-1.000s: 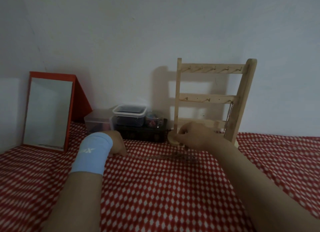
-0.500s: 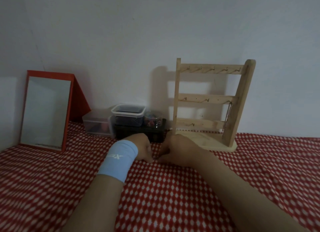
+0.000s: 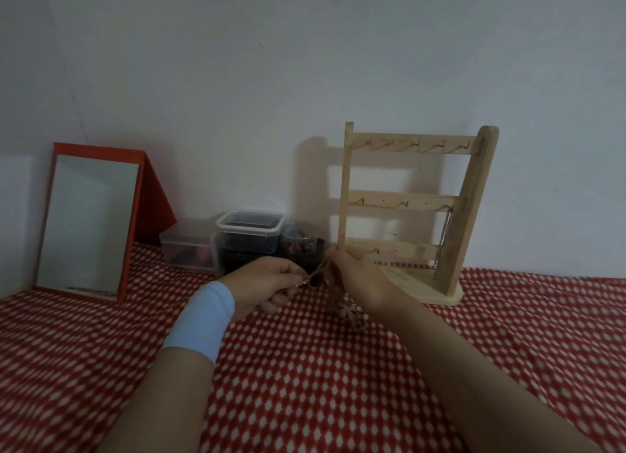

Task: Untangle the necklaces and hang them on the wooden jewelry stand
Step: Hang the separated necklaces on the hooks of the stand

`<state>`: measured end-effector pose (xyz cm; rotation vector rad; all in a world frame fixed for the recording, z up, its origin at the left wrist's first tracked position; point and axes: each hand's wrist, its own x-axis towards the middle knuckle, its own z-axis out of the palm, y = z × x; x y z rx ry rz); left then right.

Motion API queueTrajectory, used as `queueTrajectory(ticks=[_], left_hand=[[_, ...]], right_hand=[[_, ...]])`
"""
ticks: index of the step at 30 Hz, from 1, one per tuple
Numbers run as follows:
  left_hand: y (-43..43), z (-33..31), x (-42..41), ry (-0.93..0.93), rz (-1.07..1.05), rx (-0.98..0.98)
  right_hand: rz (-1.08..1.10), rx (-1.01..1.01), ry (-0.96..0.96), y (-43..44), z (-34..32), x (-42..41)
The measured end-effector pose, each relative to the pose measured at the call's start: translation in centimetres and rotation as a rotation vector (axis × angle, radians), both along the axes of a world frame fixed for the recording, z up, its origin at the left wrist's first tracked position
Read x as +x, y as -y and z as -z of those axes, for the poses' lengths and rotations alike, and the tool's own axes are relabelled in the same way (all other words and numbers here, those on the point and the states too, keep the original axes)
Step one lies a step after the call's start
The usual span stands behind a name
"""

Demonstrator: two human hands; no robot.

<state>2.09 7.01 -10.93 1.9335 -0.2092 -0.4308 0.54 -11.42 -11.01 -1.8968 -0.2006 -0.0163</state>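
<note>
Head: both hands (image 3: 267, 283) (image 3: 360, 278) tight on necklaces (image 3: 350, 312)

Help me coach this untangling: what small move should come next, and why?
Probably draw the left hand slowly leftward to tease its strand free: it pinches one stretch of the necklaces, while the right hand holds the rest up, and a knotted clump hangs below.

Left hand (image 3: 267, 285) and right hand (image 3: 359, 276) hover just above the red-and-white cloth (image 3: 305, 385), before the wooden jewelry stand (image 3: 406, 198). Both pinch the tangled necklaces (image 3: 342, 303); the bunch hangs below the right hand to the cloth. One chain (image 3: 445, 239) hangs at the right end of the stand's middle rail.
</note>
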Motion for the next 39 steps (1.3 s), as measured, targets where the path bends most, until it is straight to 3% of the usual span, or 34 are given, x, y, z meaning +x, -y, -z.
queueTrajectory(ticks=[4,9,12,16,19,23,27,29,33,36,39], left_hand=[[-0.7,-0.6,-0.2,0.069,0.012,0.227],[-1.6,-1.2,-0.2,0.099,0.048,0.292],[-2.1,-1.7,-0.1,0.141,0.047,0.299],[-2.2,-2.0,-0.3,0.217,0.067,0.461],[-2.3,-1.8,-0.4,0.179,0.08,0.511],[-2.7,-1.5,-0.1,0.233,0.047,0.633],[-2.5,-2.0,-0.2,0.283,0.027,0.555],[-1.5,-2.5,-0.5,0.27,0.045,0.378],[0.8,-3.5,-1.2,0.236,0.013,-0.032],[1.2,-4.5,-1.6,0.355,-0.08,-0.141],[1.1,-5.0,-1.4,0.478,-0.148,-0.185]], right_hand=[[-0.038,0.046,-0.031,0.5,-0.6,-0.4],[-0.023,-0.026,-0.019,0.7,-1.1,-0.7],[0.002,0.036,-0.027,0.9,-1.5,-0.6],[0.1,0.054,-0.008,1.7,-1.7,0.1],[0.157,-0.225,0.048,2.2,-1.7,0.3],[0.122,-0.779,0.008,3.2,-1.5,0.5],[-0.017,-1.17,-0.047,3.0,-1.7,0.0],[-0.071,-0.989,0.022,2.0,-1.7,-0.2],[-0.218,-0.301,0.042,-0.2,-1.5,-0.7],[-0.31,0.066,-0.064,-0.6,-1.5,-0.9],[-0.344,0.225,-0.075,-0.4,-1.9,-0.8]])
